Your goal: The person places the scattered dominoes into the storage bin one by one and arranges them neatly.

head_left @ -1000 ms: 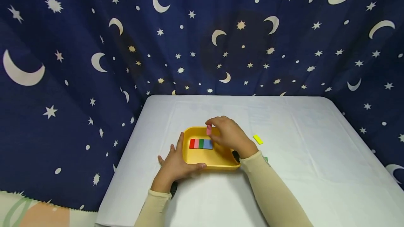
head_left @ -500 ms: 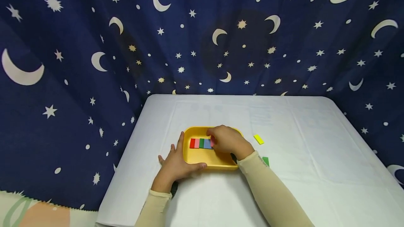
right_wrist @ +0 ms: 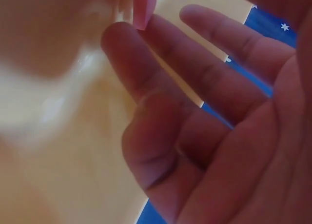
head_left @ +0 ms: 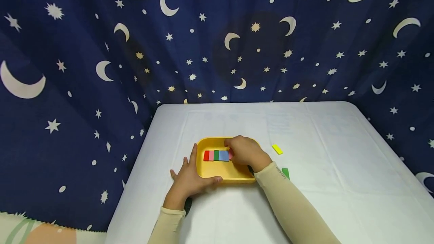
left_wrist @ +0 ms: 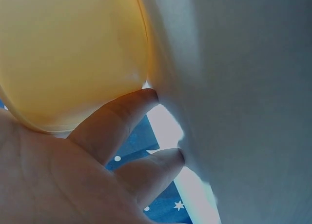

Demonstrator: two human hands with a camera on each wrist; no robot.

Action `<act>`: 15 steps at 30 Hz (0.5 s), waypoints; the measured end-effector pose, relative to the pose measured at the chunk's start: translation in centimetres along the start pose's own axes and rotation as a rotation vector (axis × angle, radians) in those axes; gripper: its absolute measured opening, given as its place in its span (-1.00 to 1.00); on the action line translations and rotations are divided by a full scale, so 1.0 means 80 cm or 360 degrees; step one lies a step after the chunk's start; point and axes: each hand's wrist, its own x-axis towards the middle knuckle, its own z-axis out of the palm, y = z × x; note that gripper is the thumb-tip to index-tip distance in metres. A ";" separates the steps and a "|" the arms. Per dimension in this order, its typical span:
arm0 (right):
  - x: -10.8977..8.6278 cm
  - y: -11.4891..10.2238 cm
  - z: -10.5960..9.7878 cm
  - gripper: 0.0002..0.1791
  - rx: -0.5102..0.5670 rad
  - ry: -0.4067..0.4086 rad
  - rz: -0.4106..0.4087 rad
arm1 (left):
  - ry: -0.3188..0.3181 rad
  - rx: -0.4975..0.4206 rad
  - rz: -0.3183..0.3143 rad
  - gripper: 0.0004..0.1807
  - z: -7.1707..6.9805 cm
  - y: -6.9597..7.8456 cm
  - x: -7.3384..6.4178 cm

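A yellow tray (head_left: 217,170) holds a row of flat blocks: red (head_left: 206,156), pink (head_left: 211,156), green (head_left: 216,155) and blue (head_left: 223,156). Reaching into the tray, my right hand (head_left: 245,153) pinches another pink block (right_wrist: 144,9) at the blue end of the row. Its fingers hide most of that block in the head view. My left hand (head_left: 186,179) rests against the tray's near left corner, thumb along the front rim and spread, straight fingers by the left side. The left wrist view has these fingers (left_wrist: 114,121) beside the tray's wall.
To the right of the tray, a yellow block (head_left: 277,149) lies on the white tablecloth (head_left: 325,183). A green block (head_left: 285,173) lies nearer, partly behind the right sleeve. A dark blue curtain (head_left: 217,48) with moons and stars stands behind the table.
My right hand has lowered the pink block from above the tray's far part down to the right end of the row, then shifted slightly right. The left hand has stayed in place.
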 end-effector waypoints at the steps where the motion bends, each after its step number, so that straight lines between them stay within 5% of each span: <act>1: 0.000 0.000 0.000 -0.48 0.0001 -0.0003 0.0005 | 0.0001 0.0003 0.0001 0.70 0.000 0.000 0.000; 15: -0.001 0.000 0.000 -0.51 0.0034 0.0006 0.0039 | 0.0001 0.0003 -0.0004 0.71 -0.002 0.000 0.001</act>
